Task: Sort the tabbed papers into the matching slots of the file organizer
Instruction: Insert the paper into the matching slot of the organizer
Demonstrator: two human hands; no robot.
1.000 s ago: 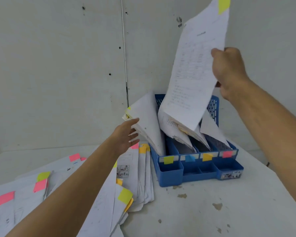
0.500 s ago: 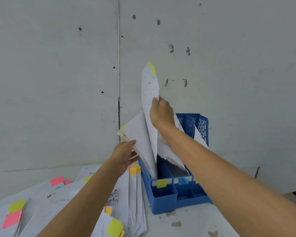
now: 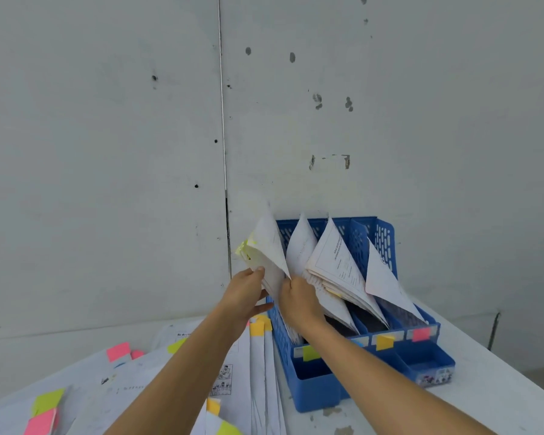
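Grey wall (image 3: 107, 152), blue file organizer (image 3: 314, 390) — yellow-tabbed papers (image 3: 269, 246) pinched by left hand (image 3: 245, 291), right hand (image 3: 299, 301) fingers (image 3: 291, 283).

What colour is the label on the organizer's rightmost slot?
The label is pink, in the head view.

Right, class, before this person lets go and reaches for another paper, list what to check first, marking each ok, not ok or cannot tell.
1. Tab colour matches slot: the yellow-tabbed stack stands in the leftmost slot, behind the yellow label: ok.
2. Stack seated fully in the file organizer: its foot is hidden behind the right hand: cannot tell.
3. Left hand steadies the stack from the side: ok.
4. Neighbouring papers lean but stay in their own slots: ok.
5. Unsorted pile lies beside the organizer, under the left arm, so likely within reach: ok.
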